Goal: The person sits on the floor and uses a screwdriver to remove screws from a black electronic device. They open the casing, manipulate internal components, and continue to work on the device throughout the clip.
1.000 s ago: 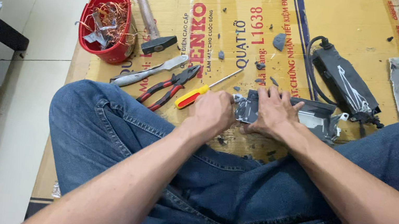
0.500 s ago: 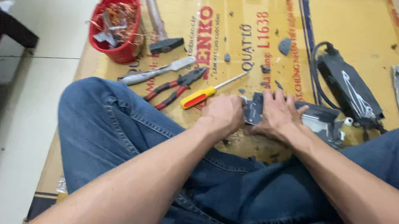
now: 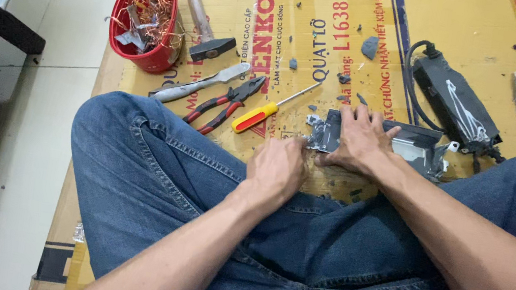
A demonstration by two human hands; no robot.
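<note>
Two hands work on a grey bent metal casing [image 3: 417, 148] on the yellow cardboard sheet [image 3: 466, 26]: right hand [image 3: 359, 142] presses flat and open, left hand [image 3: 276, 170] grips its edge closed, the casing seemingly half dismantled

A flattened yellow cardboard carton [image 3: 326, 53] with red and blue print lies on the floor under the tools.

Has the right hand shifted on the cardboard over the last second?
Cannot tell for sure. The camera itself moved. Against the yellow-handled screwdriver, the right hand sits about as far right as before, pressing on the grey metal part.
</note>
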